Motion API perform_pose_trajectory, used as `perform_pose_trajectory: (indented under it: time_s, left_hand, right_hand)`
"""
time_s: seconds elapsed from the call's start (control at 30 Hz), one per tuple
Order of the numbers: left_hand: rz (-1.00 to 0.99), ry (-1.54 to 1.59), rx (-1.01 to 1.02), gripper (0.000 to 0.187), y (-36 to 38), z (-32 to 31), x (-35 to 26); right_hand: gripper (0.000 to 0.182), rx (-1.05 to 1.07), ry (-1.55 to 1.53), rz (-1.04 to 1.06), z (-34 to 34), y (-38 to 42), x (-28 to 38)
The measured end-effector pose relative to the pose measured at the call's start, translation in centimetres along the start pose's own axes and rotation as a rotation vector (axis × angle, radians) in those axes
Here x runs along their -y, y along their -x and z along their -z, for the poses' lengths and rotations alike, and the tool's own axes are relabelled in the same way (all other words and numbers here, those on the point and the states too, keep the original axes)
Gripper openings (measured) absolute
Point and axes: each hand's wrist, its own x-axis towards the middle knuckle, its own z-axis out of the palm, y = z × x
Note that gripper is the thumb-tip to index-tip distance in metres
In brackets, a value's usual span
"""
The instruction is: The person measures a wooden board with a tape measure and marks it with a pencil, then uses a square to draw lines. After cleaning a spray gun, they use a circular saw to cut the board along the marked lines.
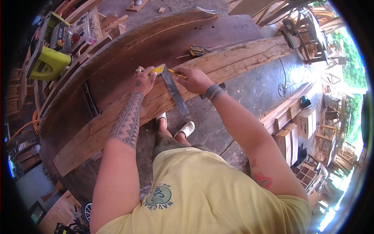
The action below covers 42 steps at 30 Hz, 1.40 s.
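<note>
A long wooden plank (226,66) lies across the near edge of a dark red-brown bench surface (156,48). On it rests a try square (174,90) with a yellow handle and a metal blade that reaches over the plank's near edge. My left hand (145,80) is closed on the square's yellow handle, a ring on one finger. Just right of the blade, my right hand (193,80) pinches a yellow pencil-like tool (179,75), its tip close to the square. Behind the plank sits a black and yellow tape measure (196,50).
A green and black Ryobi device (48,50) stands at the upper left beside wood pieces. Stacked timber blocks (288,140) and a teal power tool (305,102) are on the right. An orange cord (36,121) hangs at the left. My feet are below the plank.
</note>
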Motion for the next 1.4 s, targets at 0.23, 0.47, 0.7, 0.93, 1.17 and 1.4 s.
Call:
perform_pose_trajectory:
  time_s: [0.23,0.47,0.7,0.93,1.17,1.4]
  left_hand:
    - [0.096,0.144,0.227,0.042,-0.7,2.6,-1.7]
    - [0.330,0.434,0.332,0.046,-2.4,5.0,0.9]
    - [0.163,0.470,0.812,0.046,3.0,11.8,-6.8]
    - [-0.172,-0.061,0.518,0.062,13.6,4.5,-8.1]
    - [-0.172,-0.074,0.363,0.069,15.5,4.8,-11.1]
    - [-0.272,-0.102,0.164,0.071,15.7,2.5,-9.8]
  right_hand:
    - [0.037,-0.126,-0.203,-0.028,0.5,1.4,-1.5]
    - [0.033,-0.302,-0.826,-0.359,3.8,6.0,-6.8]
    - [0.031,-0.341,-1.098,-0.398,3.9,8.9,-6.5]
    - [0.031,-0.296,-1.050,-0.388,2.4,8.5,-6.1]
    - [0.031,-0.204,-1.006,-0.351,1.8,6.5,-5.4]
    - [0.031,-0.161,-0.972,-0.322,1.4,5.2,-4.5]
